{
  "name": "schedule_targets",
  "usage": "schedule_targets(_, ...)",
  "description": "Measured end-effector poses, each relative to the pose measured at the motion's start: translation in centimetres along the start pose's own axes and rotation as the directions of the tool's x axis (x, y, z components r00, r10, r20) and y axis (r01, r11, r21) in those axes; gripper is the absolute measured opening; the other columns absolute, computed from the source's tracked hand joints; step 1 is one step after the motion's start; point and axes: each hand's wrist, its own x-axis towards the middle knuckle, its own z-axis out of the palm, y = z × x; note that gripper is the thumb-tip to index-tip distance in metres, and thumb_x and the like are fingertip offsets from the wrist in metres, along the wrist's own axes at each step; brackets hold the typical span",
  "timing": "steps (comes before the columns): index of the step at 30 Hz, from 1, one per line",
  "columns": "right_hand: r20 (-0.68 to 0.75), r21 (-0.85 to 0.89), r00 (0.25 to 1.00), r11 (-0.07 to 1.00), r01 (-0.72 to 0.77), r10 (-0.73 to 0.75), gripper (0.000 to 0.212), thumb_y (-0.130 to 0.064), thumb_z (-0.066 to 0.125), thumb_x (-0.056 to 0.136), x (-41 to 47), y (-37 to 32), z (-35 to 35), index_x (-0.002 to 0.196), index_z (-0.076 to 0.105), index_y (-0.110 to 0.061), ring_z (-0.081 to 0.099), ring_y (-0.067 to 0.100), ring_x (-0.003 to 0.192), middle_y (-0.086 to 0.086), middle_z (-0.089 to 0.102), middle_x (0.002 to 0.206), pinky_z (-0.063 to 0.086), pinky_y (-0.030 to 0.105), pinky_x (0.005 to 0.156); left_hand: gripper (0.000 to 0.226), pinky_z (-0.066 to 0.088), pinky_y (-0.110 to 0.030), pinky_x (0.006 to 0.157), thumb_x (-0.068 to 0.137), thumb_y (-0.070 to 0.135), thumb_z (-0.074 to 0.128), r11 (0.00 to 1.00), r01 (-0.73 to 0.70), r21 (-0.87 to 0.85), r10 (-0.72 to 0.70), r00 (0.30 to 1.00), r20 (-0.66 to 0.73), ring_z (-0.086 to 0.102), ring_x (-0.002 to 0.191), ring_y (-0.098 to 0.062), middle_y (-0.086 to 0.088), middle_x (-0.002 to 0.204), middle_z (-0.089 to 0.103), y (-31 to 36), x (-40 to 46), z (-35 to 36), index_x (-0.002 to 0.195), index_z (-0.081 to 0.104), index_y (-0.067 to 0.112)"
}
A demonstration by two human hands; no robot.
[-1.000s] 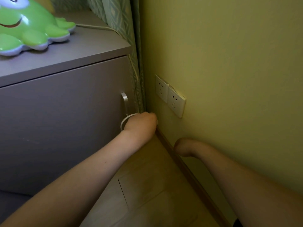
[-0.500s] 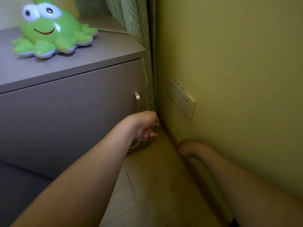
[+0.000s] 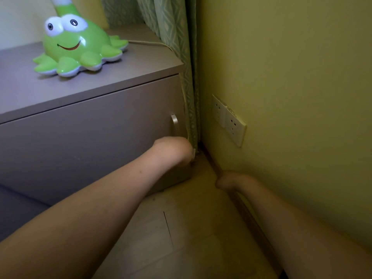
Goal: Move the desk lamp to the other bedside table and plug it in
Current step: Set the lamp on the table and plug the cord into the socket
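Note:
The green frog-shaped desk lamp (image 3: pixel 76 47) stands on the grey bedside table (image 3: pixel 130 67). Its white cord (image 3: pixel 149 43) runs right across the top and drops down behind the table's right edge. My left hand (image 3: pixel 173 150) is low at the table's front right corner, just under the drawer handle, fingers curled around the white cord end beside the curtain. The plug itself is hidden in the hand. My right hand (image 3: pixel 227 180) is bent down at the wrist against the skirting board, below the wall sockets (image 3: pixel 229 119). Its fingers are hidden.
A green patterned curtain (image 3: pixel 177 37) hangs in the corner between table and yellow wall. A metal handle (image 3: pixel 174 123) sits on the drawer front. Brown skirting (image 3: pixel 249 214) runs along the wall above pale floor tiles (image 3: pixel 181 228).
My view has tilted up, bringing the whole lamp into sight. My left hand has drawn slightly away from the wall toward the table corner, and the cord loop is gone from sight. My right hand stays put.

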Motion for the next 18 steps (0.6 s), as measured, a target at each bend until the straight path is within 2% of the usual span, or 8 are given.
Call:
schedule_targets(3,-0.032,0.006,0.999,1.0,0.017,-0.017,0.041,-0.02,0.049,0.091,0.4,0.5,-0.2,0.129,0.054,-0.006,0.052,0.031,0.124,0.016,0.055,0.134,0.043,0.032,0.096,0.056,0.051,-0.038,0.087,0.09,0.002,0.045,0.998,-0.007,0.07,0.002,0.998,0.069,0.054,0.118,-0.032,-0.009,0.135,0.05,-0.3,0.0,-0.3,0.143,0.041,0.018)
schedule_targets(6,0.0,0.029,1.0,1.0,0.002,-0.002,0.042,-0.019,0.04,0.095,0.5,0.6,-0.1,0.132,0.05,-0.002,0.052,0.023,0.113,0.019,0.049,0.14,0.041,0.031,0.093,0.039,0.044,-0.034,0.057,0.09,0.011,0.048,0.966,0.078,0.246,-0.086,0.996,0.02,0.058,0.092,-0.029,-0.007,0.116,0.059,0.2,-0.7,-0.4,0.128,0.057,0.015)
schedule_targets(8,0.012,0.056,1.0,0.998,0.002,-0.003,0.04,-0.015,0.037,0.096,0.6,0.5,0.1,0.13,0.05,0.002,0.047,0.018,0.1,0.021,0.048,0.14,0.041,0.031,0.09,0.032,0.039,-0.032,0.055,0.091,0.013,0.048,0.959,0.064,0.276,-0.06,0.998,-0.022,0.059,0.092,-0.027,-0.006,0.111,0.061,0.7,-0.5,-0.4,0.12,0.062,0.013)
schedule_targets(10,0.009,0.049,1.0,0.999,0.009,-0.01,0.039,-0.013,0.035,0.097,0.5,0.4,0.0,0.128,0.051,0.003,0.053,0.025,0.112,0.021,0.049,0.139,0.042,0.031,0.094,0.029,0.04,-0.034,0.065,0.094,0.02,0.048,0.982,0.058,0.181,-0.039,0.993,-0.108,0.058,0.104,-0.028,-0.007,0.114,0.061,0.4,-0.4,-0.2,0.118,0.063,0.013)
schedule_targets(12,0.009,0.052,1.0,0.999,0.013,-0.014,0.04,-0.013,0.034,0.097,0.4,0.2,-0.1,0.13,0.049,0.003,0.05,0.03,0.126,0.02,0.047,0.141,0.042,0.031,0.094,0.031,0.04,-0.037,0.075,0.095,0.033,0.048,0.999,0.016,0.042,-0.006,0.976,-0.217,0.053,0.109,-0.03,-0.01,0.117,0.057,-0.3,-0.5,0.2,0.116,0.062,0.015)
schedule_targets(14,-0.019,0.086,1.0,0.996,0.004,-0.003,0.041,-0.014,0.036,0.096,0.4,0.2,-0.3,0.131,0.048,0.001,0.049,0.031,0.127,0.019,0.047,0.141,0.041,0.031,0.085,0.03,0.042,-0.037,0.079,0.093,0.045,0.049,0.974,-0.132,-0.182,0.079,0.96,-0.27,0.051,0.106,-0.027,-0.008,0.11,0.054,-1.2,0.0,1.0,0.103,0.063,0.021)
schedule_targets(16,-0.029,0.149,0.999,0.989,-0.018,0.022,0.041,-0.015,0.039,0.095,0.5,0.3,-0.3,0.132,0.049,0.0,0.05,0.031,0.127,0.019,0.049,0.14,0.043,0.032,0.089,0.026,0.045,-0.03,0.066,0.09,0.047,0.053,0.813,-0.288,-0.506,0.16,0.946,-0.28,0.059,0.082,-0.017,0.0,0.088,0.061,-1.9,0.4,1.6,0.083,0.059,0.023)
schedule_targets(18,-0.054,0.185,0.998,0.982,-0.025,0.035,0.04,-0.016,0.045,0.093,0.7,0.7,-0.2,0.13,0.052,-0.002,0.051,0.032,0.125,0.019,0.053,0.136,0.044,0.033,0.096,0.023,0.05,-0.029,0.059,0.088,0.041,0.06,0.56,-0.34,-0.755,0.178,0.94,-0.291,0.063,0.063,-0.012,0.001,0.073,0.067,-1.9,1.2,2.0,0.087,0.06,0.019)
